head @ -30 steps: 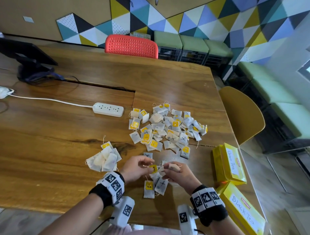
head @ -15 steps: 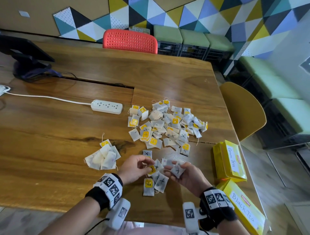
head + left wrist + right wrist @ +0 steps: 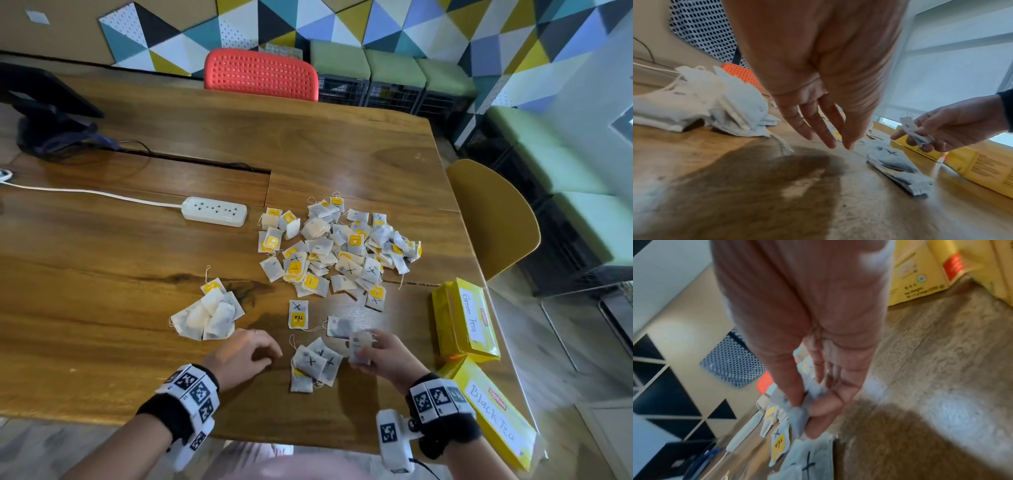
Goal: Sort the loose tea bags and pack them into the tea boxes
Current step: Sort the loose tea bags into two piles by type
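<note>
— Right hand [image 3: 383, 356]?
— Pinched a tea bag [image 3: 359, 346] between thumb and fingers, above the X-marked bags [image 3: 317, 365].
— Left hand [image 3: 239, 353]?
— Relaxed, held nothing, hovered over the table [image 3: 102, 274].
— Boxes?
— Green Tea box [image 3: 466, 322] and Black Tea box [image 3: 493, 414] at right, closed.

Table: long brown wooden table [image 3: 171, 246]
Behind it: red perforated plastic chair [image 3: 261, 74] — triangle-patterned wall [image 3: 342, 20]
Right: mustard-yellow moulded chair [image 3: 496, 219]

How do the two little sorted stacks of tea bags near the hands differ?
The left stack shows plain bags without crosses; the middle stack shows black X marks. The left stack fans out beyond the left hand; the middle stack lies between both hands. Both rest on the table.
</note>
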